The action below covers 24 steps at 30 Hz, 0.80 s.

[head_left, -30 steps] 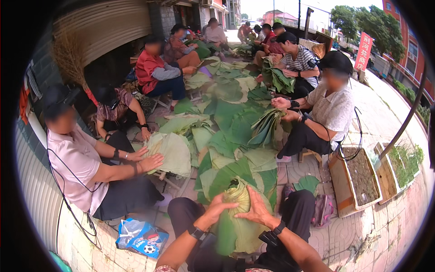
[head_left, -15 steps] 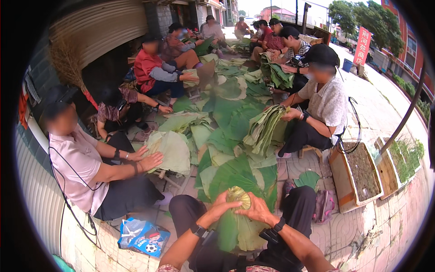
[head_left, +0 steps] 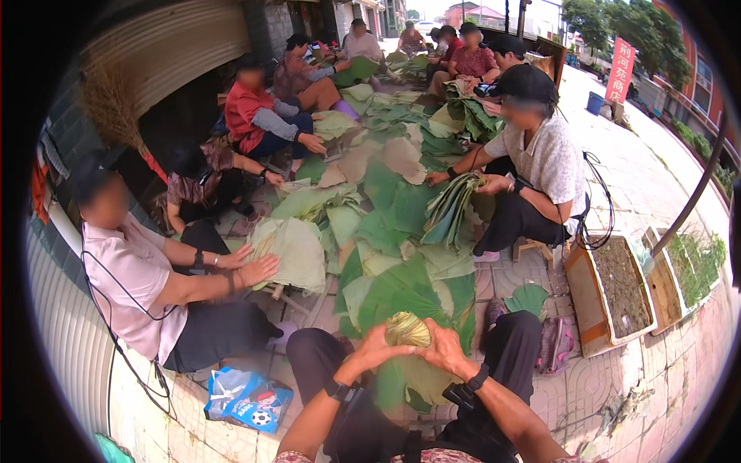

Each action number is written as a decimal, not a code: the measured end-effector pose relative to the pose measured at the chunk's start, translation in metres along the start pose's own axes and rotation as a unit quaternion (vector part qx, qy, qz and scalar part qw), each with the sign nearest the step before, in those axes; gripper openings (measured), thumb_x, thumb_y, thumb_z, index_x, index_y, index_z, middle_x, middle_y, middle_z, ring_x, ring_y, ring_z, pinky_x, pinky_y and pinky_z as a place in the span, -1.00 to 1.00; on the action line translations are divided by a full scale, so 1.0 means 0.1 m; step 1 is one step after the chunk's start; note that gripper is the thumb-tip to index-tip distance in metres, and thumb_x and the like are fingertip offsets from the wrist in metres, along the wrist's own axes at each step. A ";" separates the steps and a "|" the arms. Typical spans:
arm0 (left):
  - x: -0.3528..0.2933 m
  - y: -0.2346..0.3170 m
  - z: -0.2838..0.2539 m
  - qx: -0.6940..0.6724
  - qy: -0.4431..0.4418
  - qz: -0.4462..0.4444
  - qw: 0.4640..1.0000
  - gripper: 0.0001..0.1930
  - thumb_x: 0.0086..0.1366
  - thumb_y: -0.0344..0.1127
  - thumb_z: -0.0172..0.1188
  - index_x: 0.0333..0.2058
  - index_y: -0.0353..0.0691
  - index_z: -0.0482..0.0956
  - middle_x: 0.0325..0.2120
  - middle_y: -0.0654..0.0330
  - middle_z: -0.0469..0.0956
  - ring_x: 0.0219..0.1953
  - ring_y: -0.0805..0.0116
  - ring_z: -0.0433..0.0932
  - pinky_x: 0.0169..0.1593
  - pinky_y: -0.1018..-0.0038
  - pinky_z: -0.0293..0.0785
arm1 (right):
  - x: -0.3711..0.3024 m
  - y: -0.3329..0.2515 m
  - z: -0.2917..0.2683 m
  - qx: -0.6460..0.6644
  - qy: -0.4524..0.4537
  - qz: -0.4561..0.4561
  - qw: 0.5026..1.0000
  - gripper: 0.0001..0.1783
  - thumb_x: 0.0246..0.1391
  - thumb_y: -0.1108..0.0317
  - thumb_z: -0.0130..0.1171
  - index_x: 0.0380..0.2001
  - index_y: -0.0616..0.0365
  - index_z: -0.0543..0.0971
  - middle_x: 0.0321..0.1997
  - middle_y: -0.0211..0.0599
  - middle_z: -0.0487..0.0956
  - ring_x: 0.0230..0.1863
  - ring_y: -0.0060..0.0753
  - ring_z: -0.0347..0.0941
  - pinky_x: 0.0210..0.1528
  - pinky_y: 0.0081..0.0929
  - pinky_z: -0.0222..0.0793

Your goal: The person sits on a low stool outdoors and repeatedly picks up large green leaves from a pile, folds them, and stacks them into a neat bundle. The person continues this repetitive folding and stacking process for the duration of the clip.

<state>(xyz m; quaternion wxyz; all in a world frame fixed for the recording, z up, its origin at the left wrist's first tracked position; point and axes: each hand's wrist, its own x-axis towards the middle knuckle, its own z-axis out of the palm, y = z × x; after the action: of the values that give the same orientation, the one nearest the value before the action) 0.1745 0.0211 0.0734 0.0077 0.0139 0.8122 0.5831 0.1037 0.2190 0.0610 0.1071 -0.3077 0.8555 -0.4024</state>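
Note:
A folded green lotus leaf (head_left: pixel 407 330) rests on my lap, bunched into a rounded bundle at the top. My left hand (head_left: pixel 373 351) presses its left side and my right hand (head_left: pixel 445 349) grips its right side, fingers closed on the folds. Both wrists wear dark bands. More of the leaf (head_left: pixel 409 382) hangs down between my knees. Large flat green leaves (head_left: pixel 401 285) lie on the pavement just in front of me.
Several people sit around a long spread of leaves (head_left: pixel 386 177). A person at left (head_left: pixel 131 278) flattens a pale leaf (head_left: pixel 289 251). A person at right (head_left: pixel 532 166) holds a folded stack (head_left: pixel 451 208). A soil planter box (head_left: pixel 617 289) stands right; a blue bag (head_left: pixel 247 397) lies lower left.
My hands have drawn the leaf bundle closer and lower onto my lap, tightening the fold. The person at right has gathered their leaf stack closer.

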 end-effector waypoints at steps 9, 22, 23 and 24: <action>-0.03 0.06 0.07 0.021 -0.032 -0.060 0.997 -0.44 0.06 -0.09 0.52 -0.04 -0.30 0.62 -0.14 0.09 0.68 -0.12 0.28 0.62 0.05 0.35 0.49 | -0.03 0.09 -0.07 -0.047 -0.018 -0.055 0.997 -0.28 -0.12 0.11 0.46 0.10 0.16 0.46 -0.24 0.11 0.64 -0.17 0.22 0.59 -0.11 0.01 0.48; 0.04 -0.07 0.23 0.048 0.015 0.014 0.999 -0.53 0.10 -0.15 0.48 -0.09 -0.30 0.63 -0.24 0.10 0.71 -0.20 0.23 0.67 -0.03 0.31 0.54 | -0.02 0.19 -0.06 -0.034 0.007 -0.088 0.996 -0.10 -0.14 0.16 0.49 0.26 0.22 0.34 0.02 0.14 0.56 0.02 0.23 0.51 0.06 -0.05 0.46; 0.04 -0.09 0.23 0.052 0.023 0.016 0.998 -0.55 0.10 -0.17 0.48 -0.09 -0.29 0.64 -0.25 0.10 0.71 -0.19 0.23 0.67 -0.03 0.31 0.54 | -0.03 0.19 -0.05 -0.030 0.013 -0.091 0.995 -0.09 -0.14 0.16 0.49 0.27 0.23 0.32 0.02 0.15 0.56 0.03 0.24 0.50 0.07 -0.04 0.45; 0.06 -0.10 0.25 0.054 0.030 0.021 0.998 -0.56 0.10 -0.18 0.48 -0.10 -0.29 0.64 -0.26 0.11 0.71 -0.19 0.23 0.67 -0.03 0.31 0.55 | -0.02 0.20 -0.05 -0.032 0.016 -0.086 0.996 -0.07 -0.14 0.15 0.49 0.28 0.24 0.30 0.04 0.16 0.54 0.05 0.25 0.49 0.08 -0.04 0.44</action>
<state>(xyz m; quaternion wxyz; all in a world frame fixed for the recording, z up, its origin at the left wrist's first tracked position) 0.1686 0.0413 0.0557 -0.0295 0.0139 0.8421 0.5384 0.0945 0.2333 0.0496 0.0486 -0.3775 0.8398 -0.3872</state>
